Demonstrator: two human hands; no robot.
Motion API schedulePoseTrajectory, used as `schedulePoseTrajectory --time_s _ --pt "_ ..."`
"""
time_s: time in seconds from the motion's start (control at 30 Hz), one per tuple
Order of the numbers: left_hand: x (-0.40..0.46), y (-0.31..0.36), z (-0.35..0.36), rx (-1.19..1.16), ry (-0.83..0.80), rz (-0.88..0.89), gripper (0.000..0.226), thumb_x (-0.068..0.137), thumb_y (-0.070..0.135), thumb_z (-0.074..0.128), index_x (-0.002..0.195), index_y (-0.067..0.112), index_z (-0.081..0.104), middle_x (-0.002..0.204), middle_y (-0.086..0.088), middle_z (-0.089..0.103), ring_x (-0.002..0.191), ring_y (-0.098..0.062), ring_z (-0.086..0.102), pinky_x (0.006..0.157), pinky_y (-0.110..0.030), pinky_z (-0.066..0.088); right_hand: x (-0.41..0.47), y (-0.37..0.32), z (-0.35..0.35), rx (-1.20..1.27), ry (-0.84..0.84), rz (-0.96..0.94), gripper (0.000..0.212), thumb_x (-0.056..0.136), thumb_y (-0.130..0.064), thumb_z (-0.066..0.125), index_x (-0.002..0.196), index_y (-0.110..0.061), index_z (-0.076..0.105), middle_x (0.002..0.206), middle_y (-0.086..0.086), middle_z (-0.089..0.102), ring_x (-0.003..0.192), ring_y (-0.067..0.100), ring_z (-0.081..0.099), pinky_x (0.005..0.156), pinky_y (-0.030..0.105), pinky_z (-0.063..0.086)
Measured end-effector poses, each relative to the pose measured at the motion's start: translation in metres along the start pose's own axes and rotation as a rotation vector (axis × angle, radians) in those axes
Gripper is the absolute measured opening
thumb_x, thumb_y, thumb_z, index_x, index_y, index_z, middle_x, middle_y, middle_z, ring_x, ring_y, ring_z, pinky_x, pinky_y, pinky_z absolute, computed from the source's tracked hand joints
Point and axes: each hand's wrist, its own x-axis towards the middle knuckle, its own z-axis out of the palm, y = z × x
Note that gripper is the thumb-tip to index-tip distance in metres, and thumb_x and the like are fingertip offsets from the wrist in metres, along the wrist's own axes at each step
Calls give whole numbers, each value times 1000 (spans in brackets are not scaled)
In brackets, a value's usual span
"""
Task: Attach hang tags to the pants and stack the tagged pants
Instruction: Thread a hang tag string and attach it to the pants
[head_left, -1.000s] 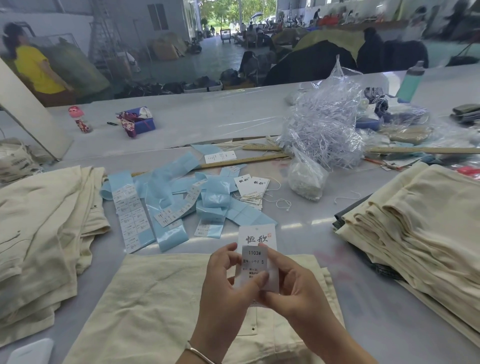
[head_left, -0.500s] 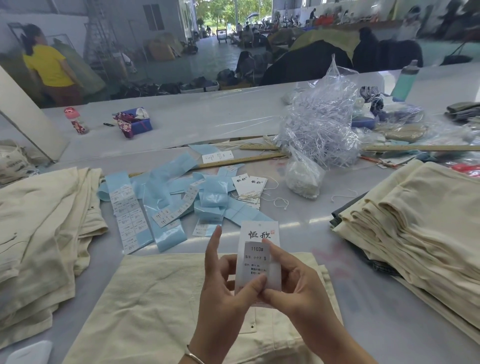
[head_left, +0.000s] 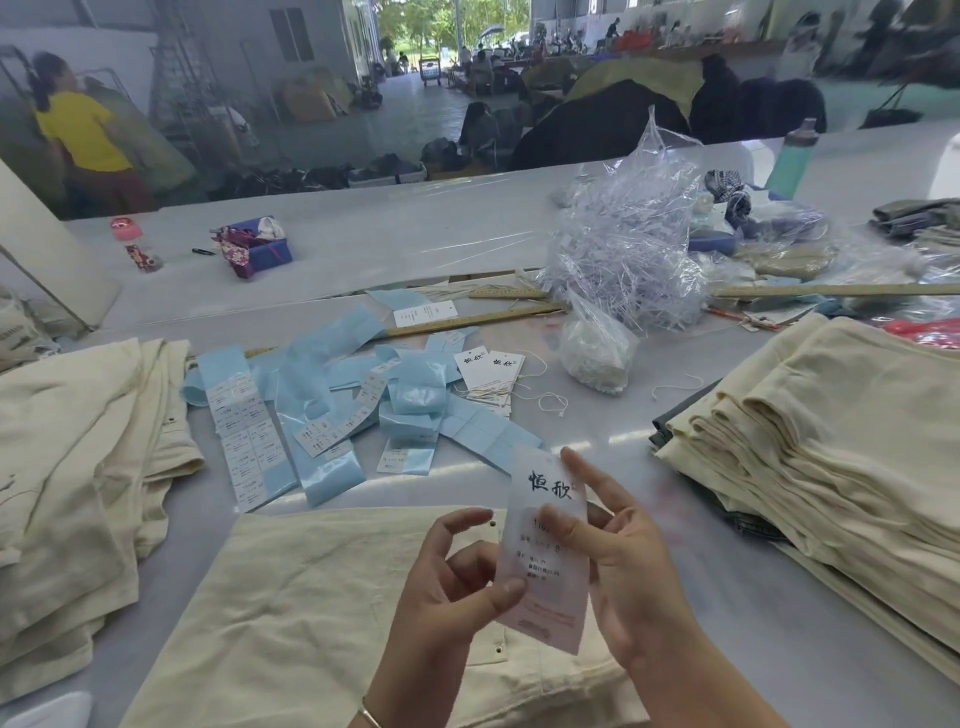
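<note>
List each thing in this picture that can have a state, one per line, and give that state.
hang tag: held upright in both hands, not attached
left hand: pinches the tag
right hand: holds the tag's edge
pants: flat on table, untagged
right stack: folded, piled
clear bag: open, crumpled

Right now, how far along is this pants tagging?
Hard to tell which cream pile is finished: one lies left, a neater stack right. In hand: both hands, left and right, hold a hang tag over the pants in front; it isn't attached. More tags wait.
</note>
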Motion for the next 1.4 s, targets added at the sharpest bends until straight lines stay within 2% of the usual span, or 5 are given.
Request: schedulePoseTrajectory --time_s 0.2,0.53,0.73,0.97,1.4 --pt "6 -6 -3 106 -83 -162 49 66 10 83 110 -2 66 109 -31 66 95 -35 66 80 -38 55 -4 17 3 -303 75 -111 39 73 -9 75 109 -24 73 90 15 74 74 28 69 68 42 59" --pt "36 -16 5 226 116 -217 35 78 33 77 88 0 73 88 -24 69 77 -29 65 74 -40 55 29 28 -15 -362 -23 76 15 90 -12 63 89 -17 77 86 12 74 72 23 69 65 35 57" --pt "57 -29 -10 325 270 -232 32 75 41 64 74 12 76 77 -12 74 65 -17 67 58 -23 52 116 26 -57 -739 106 -107 17 92 -11 62 78 -15 72 57 1 57 51 13 46 52 25 41" --pt "90 -44 -38 320 410 -278 24 69 36 68 77 17 79 79 -16 74 69 -22 65 68 -33 52 266 10 -83 -1220 404 -186 3 84 -15 67 85 -13 65 78 -2 62 77 21 56 67 28 38" --pt "124 -61 -61 295 477 -410 14 84 21 69 74 16 79 79 -10 76 66 -17 72 55 -18 49 356 32 -85 -1522 265 59 9 87 -16 63 79 -17 59 95 11 68 88 28 61 69 28 39"
